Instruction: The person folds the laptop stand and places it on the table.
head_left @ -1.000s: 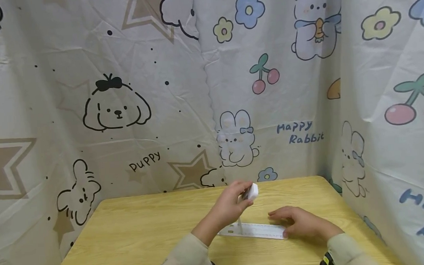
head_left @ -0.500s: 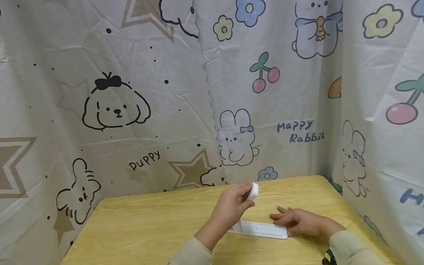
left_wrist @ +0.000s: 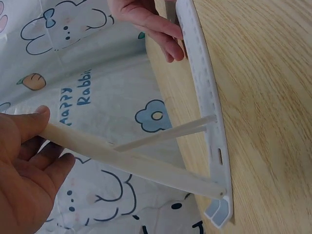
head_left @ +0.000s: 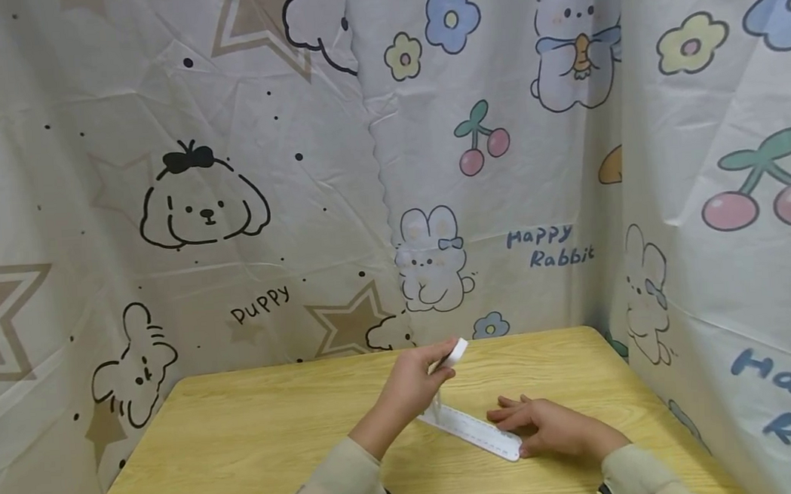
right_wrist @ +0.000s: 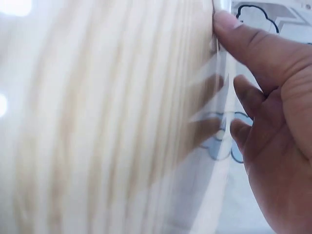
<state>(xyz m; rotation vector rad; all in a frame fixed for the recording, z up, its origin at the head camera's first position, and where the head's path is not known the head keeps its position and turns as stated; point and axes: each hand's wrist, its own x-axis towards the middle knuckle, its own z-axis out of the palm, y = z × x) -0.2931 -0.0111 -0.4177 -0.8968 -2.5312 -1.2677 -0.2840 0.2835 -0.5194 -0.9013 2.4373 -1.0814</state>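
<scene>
White hinged stand (head_left: 475, 436) lies on the bench (head_left: 257, 437), its base running slantwise from left-far to right-near, between your two hands. Your left hand (head_left: 411, 386) has a narrow grip, pinching the free end of the stand's raised arm (left_wrist: 126, 160) between thumb and fingers, clear of the base. That arm tilts up from a hinge at the base's left end; a thin strut (left_wrist: 168, 134) links it to the base, its foot between the hinge and the middle of the base. Beside the foot you can see a narrow slot (left_wrist: 220, 156). Your right hand (head_left: 556, 426) has a wide, loose grip: thumb (right_wrist: 263, 51) against the base's right end, a fingertip at the far edge, other fingers apart from it. You wear pale sleeves (head_left: 335, 481), with a dark band at each wrist. Printed curtain (head_left: 338, 205), with puppies, rabbits and cherries, hangs behind the bench and along its right.
</scene>
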